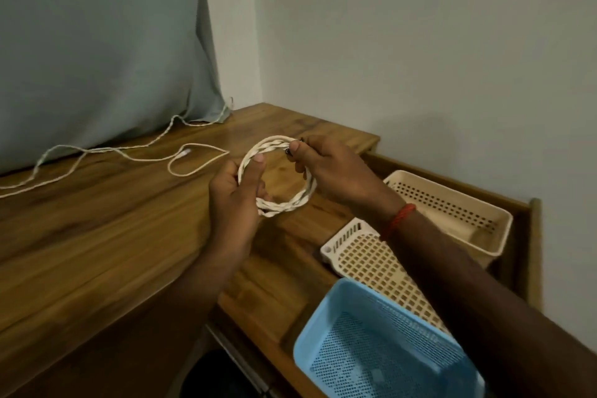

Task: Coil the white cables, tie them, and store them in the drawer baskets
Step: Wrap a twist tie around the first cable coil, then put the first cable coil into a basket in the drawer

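A white twisted cable wound into a round coil (284, 203) is held above the wooden desk (97, 236). My left hand (234, 200) grips the coil's left side, thumb pressed over the loops. My right hand (336, 171) pinches the coil's upper right, where a small dark cable end shows at the fingertips. Two more white cables (135, 152) lie loose across the desk to the left, one twisted, one thin with a loop. The open drawer (529, 220) at right holds a blue basket (381, 349), a cream mesh basket (374, 262) and a cream perforated basket (452, 207).
A grey cloth (97, 42) hangs against the wall behind the desk, and the twisted loose cable runs up to its lower edge. Pale walls meet in a corner behind the desk. A red thread band circles my right wrist.
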The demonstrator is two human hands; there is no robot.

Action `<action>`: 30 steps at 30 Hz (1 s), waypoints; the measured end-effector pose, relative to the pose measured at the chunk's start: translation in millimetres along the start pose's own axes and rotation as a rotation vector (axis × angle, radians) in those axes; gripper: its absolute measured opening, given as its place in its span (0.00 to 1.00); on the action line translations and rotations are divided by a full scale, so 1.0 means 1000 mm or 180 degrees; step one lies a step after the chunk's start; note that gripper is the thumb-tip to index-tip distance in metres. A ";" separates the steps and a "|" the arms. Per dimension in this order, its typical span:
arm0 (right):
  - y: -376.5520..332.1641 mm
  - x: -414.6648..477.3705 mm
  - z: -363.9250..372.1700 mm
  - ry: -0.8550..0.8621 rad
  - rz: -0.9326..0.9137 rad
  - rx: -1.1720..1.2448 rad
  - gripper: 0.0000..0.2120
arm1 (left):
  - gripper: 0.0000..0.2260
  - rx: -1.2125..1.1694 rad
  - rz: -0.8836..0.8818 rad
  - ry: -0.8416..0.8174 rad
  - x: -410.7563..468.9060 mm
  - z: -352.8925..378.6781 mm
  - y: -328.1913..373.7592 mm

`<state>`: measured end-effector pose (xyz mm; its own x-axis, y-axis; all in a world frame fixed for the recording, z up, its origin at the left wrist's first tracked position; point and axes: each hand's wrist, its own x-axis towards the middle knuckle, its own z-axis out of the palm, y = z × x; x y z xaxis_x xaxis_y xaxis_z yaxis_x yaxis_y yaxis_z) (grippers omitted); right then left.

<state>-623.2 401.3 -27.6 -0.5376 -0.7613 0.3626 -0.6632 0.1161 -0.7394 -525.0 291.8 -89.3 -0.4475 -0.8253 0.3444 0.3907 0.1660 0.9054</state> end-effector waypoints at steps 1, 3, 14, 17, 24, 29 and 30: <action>0.011 0.001 -0.010 0.0084 0.0128 0.0083 0.17 | 0.11 0.0040 -0.0127 -0.0063 0.003 0.013 -0.003; 0.033 0.003 -0.029 0.0217 0.0409 0.0217 0.17 | 0.13 -0.0036 -0.0582 -0.0218 0.008 0.038 -0.009; 0.124 -0.002 -0.101 0.0877 0.1252 0.0638 0.19 | 0.09 -0.0088 -0.1301 -0.1890 0.005 0.111 -0.055; 0.149 -0.001 -0.112 0.0993 0.1417 0.0684 0.20 | 0.08 -0.0168 -0.1434 -0.2041 0.006 0.128 -0.070; 0.191 0.005 -0.120 0.1364 0.1756 0.0636 0.18 | 0.13 0.0272 -0.1390 -0.1653 0.019 0.175 -0.110; 0.220 0.014 -0.125 0.1249 0.2090 0.0555 0.17 | 0.14 0.0956 -0.0911 -0.1574 0.030 0.203 -0.131; 0.228 0.015 -0.127 0.1211 0.2179 0.0527 0.17 | 0.15 0.1113 -0.0802 -0.1560 0.032 0.209 -0.134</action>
<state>-848.6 497.1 -118.1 -0.9579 -0.2818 -0.0557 -0.0517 0.3599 -0.9316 -759.4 356.0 -148.4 -0.8386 -0.5337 0.1094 -0.0220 0.2338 0.9720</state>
